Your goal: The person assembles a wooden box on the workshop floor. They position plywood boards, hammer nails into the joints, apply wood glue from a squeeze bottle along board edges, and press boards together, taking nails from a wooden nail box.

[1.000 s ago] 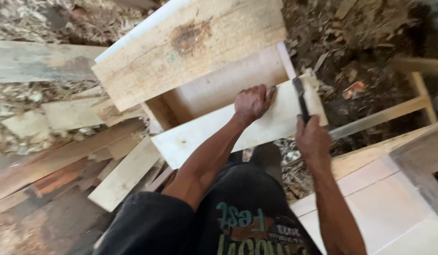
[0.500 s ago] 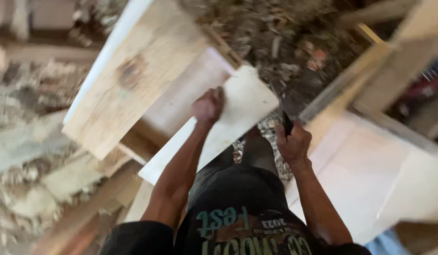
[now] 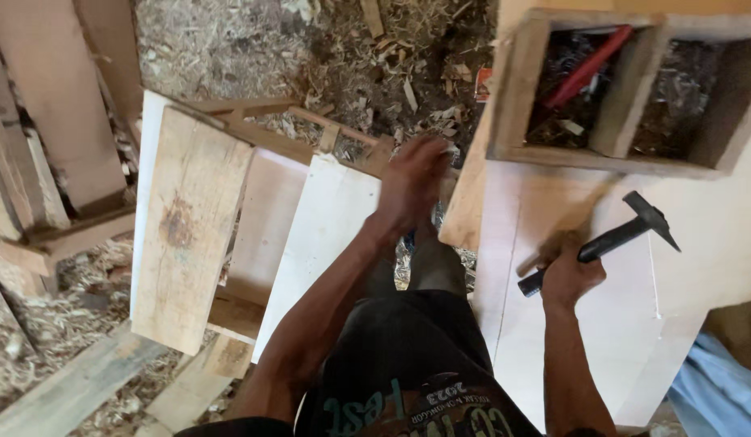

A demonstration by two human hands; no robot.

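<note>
My right hand point(image 3: 563, 275) sits right of centre in the frame, its grip closed around the dark handle of a hammer point(image 3: 606, 239). The handle runs up and to the right from my fist, and the black head points out over the pale tabletop point(image 3: 699, 267) that fills the right side of the picture. The hammer is clear of the surface as far as I can tell; its head hangs above the bare board, just below the wooden tray point(image 3: 513, 97) in the upper right. That tray has compartments holding dark small pieces, and a red-handled tool point(image 3: 590, 65) lies slanted in the left one.

My left hand point(image 3: 412, 182) is near the middle of the frame, blurred, reaching down to the upper right corner of the open wooden box point(image 3: 327, 235) that stands on the floor at centre left. The fingers lie at the top edge of the box's pale side panel; whether they are clamped on it or only resting there I cannot tell through the blur. So the box lies to the left of the hammer, well apart from it, with my leg between.

A knotty plank point(image 3: 185, 231) forms the box's left face. Sawdust and shavings point(image 3: 327, 57) cover the floor above, and loose boards point(image 3: 51, 105) lean at the upper left.
</note>
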